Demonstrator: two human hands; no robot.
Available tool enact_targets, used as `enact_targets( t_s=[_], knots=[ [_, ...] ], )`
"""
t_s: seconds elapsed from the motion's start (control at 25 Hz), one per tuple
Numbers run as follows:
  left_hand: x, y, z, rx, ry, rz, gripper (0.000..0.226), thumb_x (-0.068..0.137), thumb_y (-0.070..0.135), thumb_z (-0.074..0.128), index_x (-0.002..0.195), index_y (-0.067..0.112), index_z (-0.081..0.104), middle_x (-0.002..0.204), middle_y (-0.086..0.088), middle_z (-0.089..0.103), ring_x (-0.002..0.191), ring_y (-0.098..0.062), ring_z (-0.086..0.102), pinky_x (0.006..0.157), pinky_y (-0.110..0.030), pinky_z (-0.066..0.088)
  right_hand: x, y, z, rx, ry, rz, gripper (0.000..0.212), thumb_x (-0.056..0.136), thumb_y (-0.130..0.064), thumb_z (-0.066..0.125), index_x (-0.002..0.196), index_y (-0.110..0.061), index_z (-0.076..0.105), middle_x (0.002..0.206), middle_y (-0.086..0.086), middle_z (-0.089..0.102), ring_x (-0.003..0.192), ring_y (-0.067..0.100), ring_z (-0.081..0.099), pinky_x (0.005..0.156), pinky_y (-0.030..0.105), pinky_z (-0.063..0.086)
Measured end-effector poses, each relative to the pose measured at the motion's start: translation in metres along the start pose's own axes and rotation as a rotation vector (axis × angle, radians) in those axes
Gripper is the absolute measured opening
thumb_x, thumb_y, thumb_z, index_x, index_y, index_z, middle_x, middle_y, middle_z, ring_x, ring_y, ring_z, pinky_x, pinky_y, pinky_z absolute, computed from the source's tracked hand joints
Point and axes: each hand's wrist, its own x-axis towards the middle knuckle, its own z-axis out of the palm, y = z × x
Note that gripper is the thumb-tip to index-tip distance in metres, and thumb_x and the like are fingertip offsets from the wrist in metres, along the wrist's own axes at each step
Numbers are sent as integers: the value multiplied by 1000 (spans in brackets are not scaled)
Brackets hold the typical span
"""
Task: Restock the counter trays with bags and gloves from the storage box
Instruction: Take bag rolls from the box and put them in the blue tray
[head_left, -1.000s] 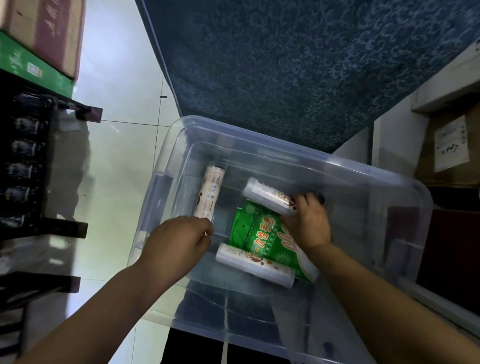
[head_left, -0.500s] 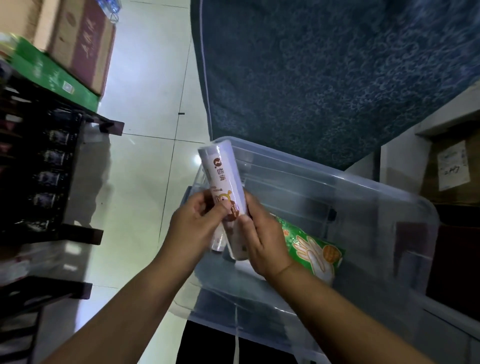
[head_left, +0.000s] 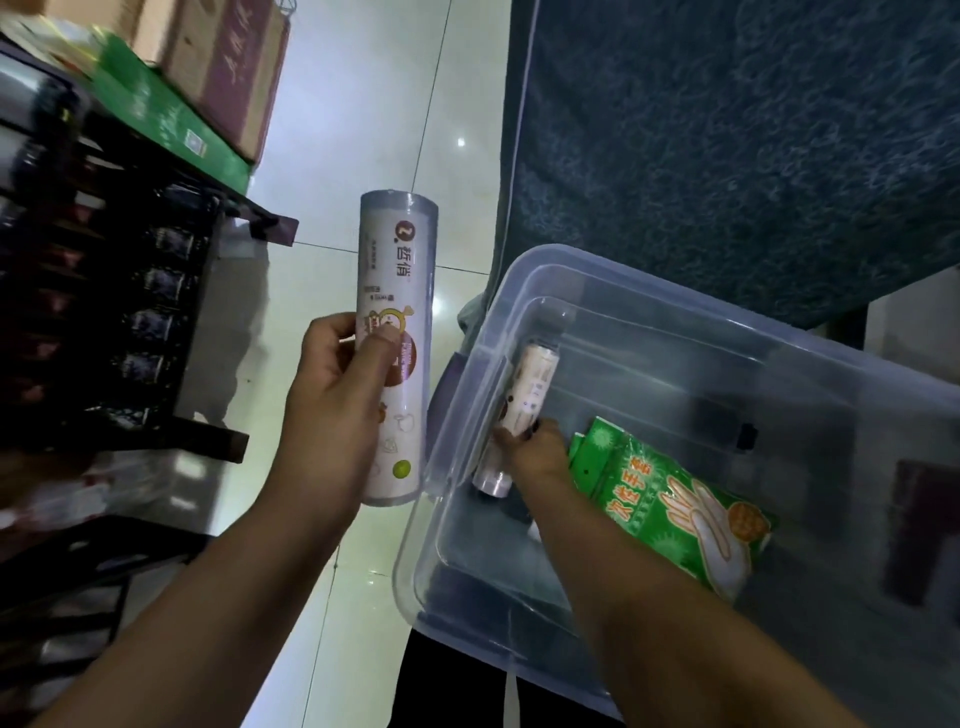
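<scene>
My left hand (head_left: 332, 384) holds a white roll of bags (head_left: 397, 291) upright, outside the left wall of the clear storage box (head_left: 623, 275). Inside the box, my right hand (head_left: 535, 449) is closed around the lower part of a second white roll of bags (head_left: 530, 392) that leans against the left wall. A green pack of gloves (head_left: 670, 499) lies on the box floor just right of that hand. A further white item under my right forearm is mostly hidden.
A dark shelf rack (head_left: 119, 332) with bottles stands on the left, with cardboard boxes (head_left: 223, 67) on top. A dark patterned surface (head_left: 727, 130) rises behind the box. Pale floor tiles (head_left: 363, 104) lie between rack and box.
Both hands held one roll above the box half a second ago. Now my left hand has carried it left, outside the box, and my right hand has gone down onto a second roll.
</scene>
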Motion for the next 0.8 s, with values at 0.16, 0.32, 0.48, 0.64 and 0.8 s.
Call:
enact_targets(
  t_s=[0.16,0.32,0.48,0.64,0.8],
  knots=[
    [-8,4,-14,12,-15,-24,15,73,56,54,85,48,56,80,15,70,63,-3,68,44,-17,48,-18,-4,-25,172,16,68,35,83,-22,65,112,-3,60,104,18,68,84,28,65,75,35,54],
    [-24,19,-17,97,-48,-5,8,82,47,58,88,44,53,85,14,66,64,4,65,52,-21,46,-67,-16,-84,201,-3,-13,29,90,-21,55,116,-10,56,107,12,63,83,23,60,73,36,50],
    [-49,51,-5,167,-147,84,8,84,41,59,87,39,52,89,10,64,65,-2,64,48,-15,46,-127,-29,-155,268,-34,-14,17,95,-30,44,108,-23,51,96,7,60,85,27,59,75,48,55],
    [-72,88,26,285,-307,169,17,86,40,58,98,30,50,92,9,62,79,-15,62,68,-31,49,-196,-37,-217,290,40,-119,20,98,-29,37,113,-24,49,94,5,60,79,21,60,52,25,50],
    [-121,126,76,284,-521,311,17,85,32,62,99,26,53,90,11,61,74,-9,59,59,-26,41,-281,-29,-274,389,205,-242,21,91,-32,54,110,-26,55,97,-2,66,86,17,65,67,30,55]
  ],
)
